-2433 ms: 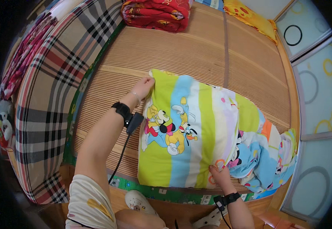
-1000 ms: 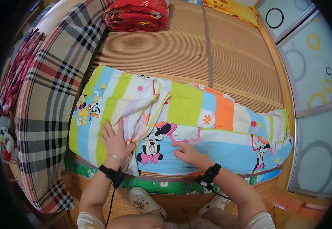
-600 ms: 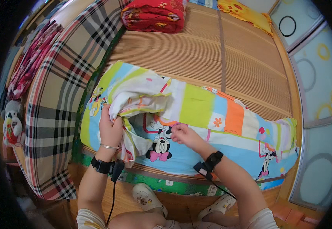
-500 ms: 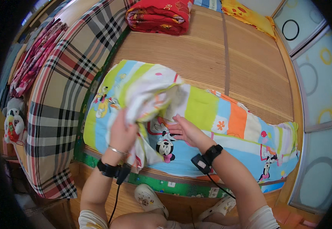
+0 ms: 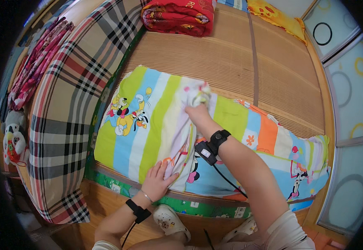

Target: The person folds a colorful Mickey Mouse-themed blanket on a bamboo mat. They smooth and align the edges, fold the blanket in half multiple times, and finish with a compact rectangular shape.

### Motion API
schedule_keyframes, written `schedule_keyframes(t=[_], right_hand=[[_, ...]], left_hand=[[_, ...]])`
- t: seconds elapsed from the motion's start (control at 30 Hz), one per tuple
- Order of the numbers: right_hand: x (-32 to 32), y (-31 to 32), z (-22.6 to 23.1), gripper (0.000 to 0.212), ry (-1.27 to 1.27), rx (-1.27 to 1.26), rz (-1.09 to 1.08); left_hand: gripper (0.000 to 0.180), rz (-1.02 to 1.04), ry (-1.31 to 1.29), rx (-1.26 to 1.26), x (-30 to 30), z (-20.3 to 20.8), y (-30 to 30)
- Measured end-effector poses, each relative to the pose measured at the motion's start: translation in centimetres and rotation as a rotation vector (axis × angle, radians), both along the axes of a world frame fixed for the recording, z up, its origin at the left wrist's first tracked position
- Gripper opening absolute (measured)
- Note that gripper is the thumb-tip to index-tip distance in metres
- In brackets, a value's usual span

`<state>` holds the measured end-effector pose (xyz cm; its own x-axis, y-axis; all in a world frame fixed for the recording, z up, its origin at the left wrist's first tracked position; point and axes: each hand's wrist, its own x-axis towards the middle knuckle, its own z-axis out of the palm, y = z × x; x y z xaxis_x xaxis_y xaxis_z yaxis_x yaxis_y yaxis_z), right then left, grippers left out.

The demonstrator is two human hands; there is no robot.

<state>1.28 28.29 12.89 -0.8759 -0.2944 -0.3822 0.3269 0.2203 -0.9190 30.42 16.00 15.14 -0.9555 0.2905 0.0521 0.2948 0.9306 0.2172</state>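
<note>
A cartoon-print quilt (image 5: 148,104) with green, blue, white and orange stripes lies across the near part of the bed. Its left part is folded over toward the middle, and the right part extends to the bed's right side. My left hand (image 5: 155,181) rests on the folded edge near the front of the bed, fingers spread on the cloth. Farther away, my right hand (image 5: 199,113) is closed on a bunched corner of the quilt at the far edge; its fingertips are blurred and partly hidden by the fabric.
The bed has a brown slatted mat (image 5: 215,56). A rolled red blanket (image 5: 177,18) and a yellow pillow (image 5: 277,18) are at the far end. A checked cloth (image 5: 71,87) hangs on the left, near a grey plush toy (image 5: 15,141). Sliding doors (image 5: 348,116) stand on the right.
The bunched cloth in the middle has been spread into a flatter fold. My left hand moved toward me onto the near edge, and my right hand moved away and took hold of the far corner.
</note>
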Motion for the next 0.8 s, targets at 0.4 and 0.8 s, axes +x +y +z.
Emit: schedule_keyframes(t=[0.4,0.8], right_hand=[[8.4,9.0,-0.5,0.054,-0.584,-0.197,0.204],[19.3,15.1,-2.6,0.022,-0.348,0.135,0.711]], left_hand=[[0.015,0.547,-0.062,0.407,1.8,0.8,0.0],[0.028,-0.11,-0.3,0.261,-0.2,2.1,4.0]])
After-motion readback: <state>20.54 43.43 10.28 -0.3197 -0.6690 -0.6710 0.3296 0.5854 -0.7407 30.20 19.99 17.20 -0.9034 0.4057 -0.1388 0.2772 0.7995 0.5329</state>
